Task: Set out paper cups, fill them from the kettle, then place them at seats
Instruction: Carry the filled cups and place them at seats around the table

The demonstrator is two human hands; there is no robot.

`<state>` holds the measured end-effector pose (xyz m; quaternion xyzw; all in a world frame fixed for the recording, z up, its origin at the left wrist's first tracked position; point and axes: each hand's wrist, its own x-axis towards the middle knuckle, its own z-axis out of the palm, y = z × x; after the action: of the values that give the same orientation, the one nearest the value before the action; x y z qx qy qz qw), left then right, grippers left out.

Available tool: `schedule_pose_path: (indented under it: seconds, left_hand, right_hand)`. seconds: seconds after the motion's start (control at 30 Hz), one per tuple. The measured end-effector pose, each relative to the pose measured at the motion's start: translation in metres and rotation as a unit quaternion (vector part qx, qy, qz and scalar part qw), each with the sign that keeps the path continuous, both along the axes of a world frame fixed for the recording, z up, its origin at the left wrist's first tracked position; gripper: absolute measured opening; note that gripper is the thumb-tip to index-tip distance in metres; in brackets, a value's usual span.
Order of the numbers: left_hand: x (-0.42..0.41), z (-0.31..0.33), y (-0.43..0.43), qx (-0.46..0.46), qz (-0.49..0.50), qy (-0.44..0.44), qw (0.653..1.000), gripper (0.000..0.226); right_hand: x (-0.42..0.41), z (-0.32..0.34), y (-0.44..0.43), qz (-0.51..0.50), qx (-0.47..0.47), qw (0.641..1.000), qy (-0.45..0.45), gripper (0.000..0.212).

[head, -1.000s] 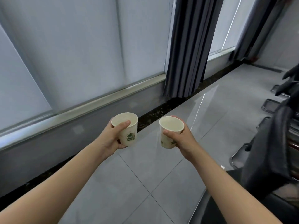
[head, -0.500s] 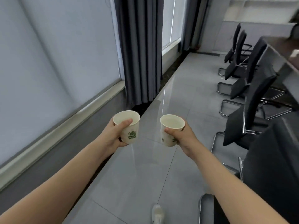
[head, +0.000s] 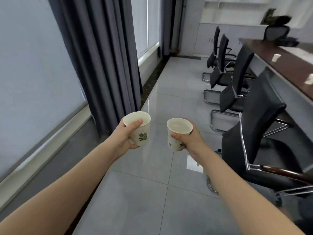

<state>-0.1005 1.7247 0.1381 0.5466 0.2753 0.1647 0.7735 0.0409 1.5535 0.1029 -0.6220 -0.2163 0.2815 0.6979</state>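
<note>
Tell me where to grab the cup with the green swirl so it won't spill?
Wrap the cup round its side wall, under the rim, coming from the side as the left hand does. It stands upright with an open top, so keep fingers off the mouth. It widens upward, so it should not slip down.

The left cup (head: 142, 135), white paper with a green print, is gripped upright in the left fingers (head: 135, 123), thumb near the rim. Same deal for the right cup (head: 176, 143), gripped upright in the right fingers (head: 179, 136), kept apart.
</note>
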Motion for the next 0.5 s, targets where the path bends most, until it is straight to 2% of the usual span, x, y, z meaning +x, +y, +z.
schedule_pose_path:
  seconds: [0.23, 0.4, 0.47, 0.5]
  left_hand:
    - [0.151, -0.008, 0.082, 0.003, -0.071, 0.0, 0.997, 0.04]
    - [0.273, -0.009, 0.156, 0.0, -0.131, 0.002, 0.991, 0.065]
    - [0.321, -0.005, 0.18, 0.0, -0.156, 0.011, 0.988, 0.076]
    - [0.344, -0.002, 0.191, 0.002, -0.164, 0.011, 0.986, 0.075]
  right_hand:
    - [0.129, -0.01, 0.065, -0.06, 0.004, 0.998, 0.017, 0.082]
    - [0.227, -0.014, 0.121, -0.097, 0.008, 0.995, 0.021, 0.065]
    - [0.264, -0.01, 0.141, -0.11, 0.003, 0.994, 0.014, 0.064]
    - [0.282, -0.009, 0.151, -0.118, 0.001, 0.993, 0.011, 0.065]
